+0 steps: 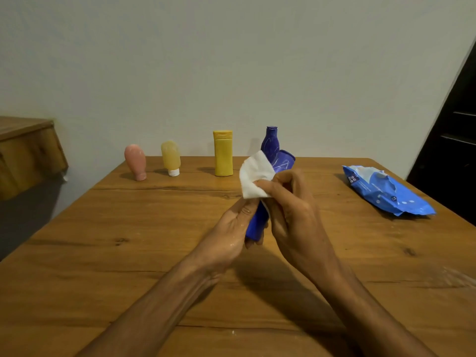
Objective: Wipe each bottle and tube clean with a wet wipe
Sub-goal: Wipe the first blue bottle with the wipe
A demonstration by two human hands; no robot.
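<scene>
My left hand [235, 224] grips the lower end of a blue tube [257, 222], held tilted above the middle of the table. Its upper end [284, 161] shows white streaks. My right hand [288, 202] presses a white wet wipe [253, 177] against the tube's middle. Along the far edge stand a pink tube [135, 162], a pale yellow tube [171, 157] on its white cap, a yellow bottle [223, 153] and a dark blue bottle [270, 143], the last partly hidden behind the held tube.
A blue pack of wet wipes [386, 191] lies at the far right of the wooden table [128, 253]. A wooden shelf [25, 150] juts out at the left. A dark cabinet [450, 137] stands at the right, beside the wall.
</scene>
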